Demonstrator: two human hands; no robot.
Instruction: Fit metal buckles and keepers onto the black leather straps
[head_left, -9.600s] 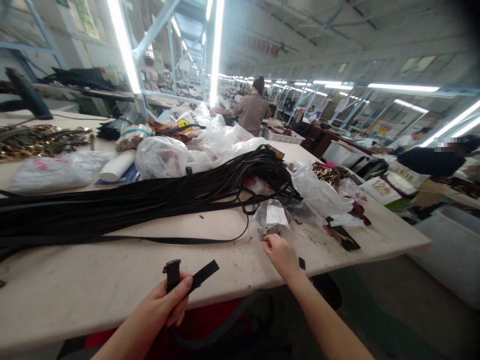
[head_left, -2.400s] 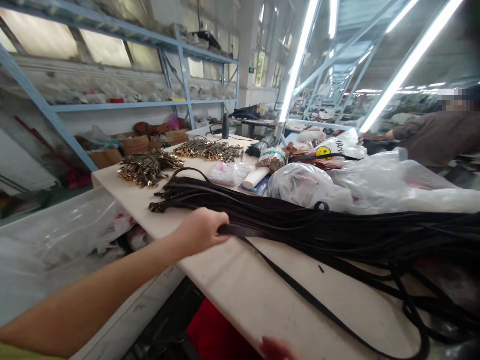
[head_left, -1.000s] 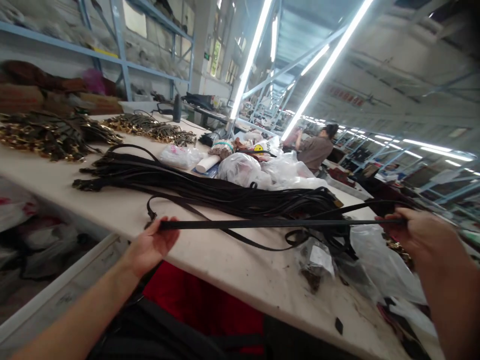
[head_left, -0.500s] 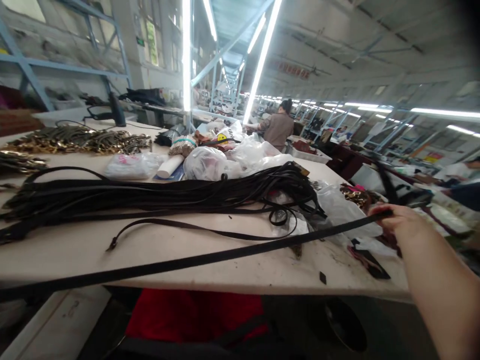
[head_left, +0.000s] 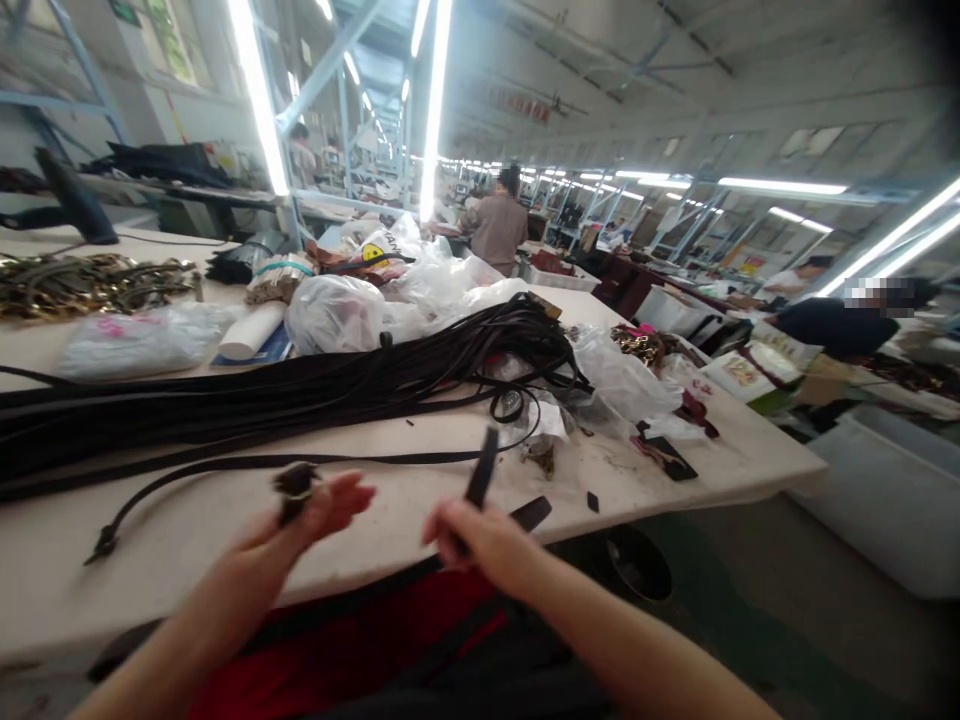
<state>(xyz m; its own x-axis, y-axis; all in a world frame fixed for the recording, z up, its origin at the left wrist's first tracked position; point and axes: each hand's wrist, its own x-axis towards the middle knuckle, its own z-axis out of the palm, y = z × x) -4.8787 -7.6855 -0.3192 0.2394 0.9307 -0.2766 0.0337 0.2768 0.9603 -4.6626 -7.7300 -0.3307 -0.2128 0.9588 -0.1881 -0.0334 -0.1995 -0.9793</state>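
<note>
Work on one black strap (head_left: 484,465) looks midway, as I judge it: it is up off the desk (head_left: 187,520), held above the near edge and not yet laid down. The right hand (head_left: 480,540) has its grip curled round it, one end sticking up and another flat end (head_left: 532,512) showing just to the right. Near the left hand's (head_left: 319,512) thumb sits a dark buckle end (head_left: 296,482); those fingers reach out to the right, blurred, and I cannot tell whether they pinch it, nor whether it belongs to the same strap.

Beyond the hands, a loose strap (head_left: 247,461) lies apart from the large pile of black straps (head_left: 247,405), its buckled end near left. Whether the loose one is finished, or how many in the pile remain, cannot be told. Right of the pile's near side rests a clear bag (head_left: 551,418) with a white label.
</note>
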